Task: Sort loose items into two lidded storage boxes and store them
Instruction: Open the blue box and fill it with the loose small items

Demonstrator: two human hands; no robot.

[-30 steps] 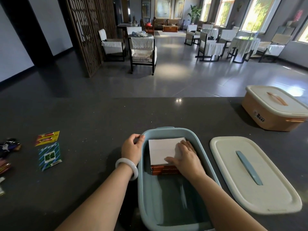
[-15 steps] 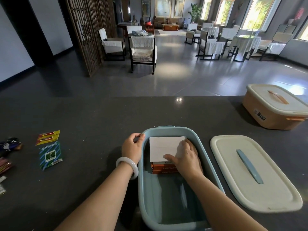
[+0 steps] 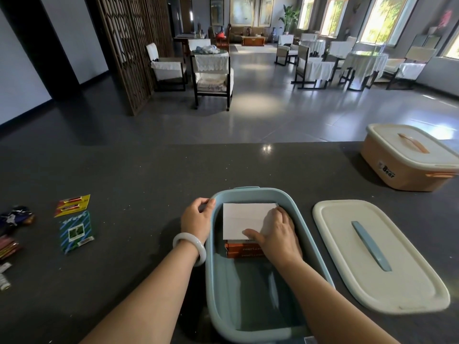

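Left hand (image 3: 196, 217) grips the blue box (image 3: 210, 281) by its rim; right hand (image 3: 275, 235) presses flat on a white sheet (image 3: 242, 216) inside it. With the lid (image 3: 407, 289) off and packets (image 3: 74, 232) waiting on the worktop (image 3: 129, 170), sorting looks early.

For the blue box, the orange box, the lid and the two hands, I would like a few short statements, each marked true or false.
1. The blue box stands open, and its lid lies on the counter to its right. True.
2. The orange box has no lid on. False: a cream lid covers it.
3. The left hand holds the rim of the blue box. True.
4. The right hand rests on the loose lid. False: it rests on a white flat item inside the blue box.
5. A green striped packet lies inside the blue box. False: it lies on the counter, far to the box's left.
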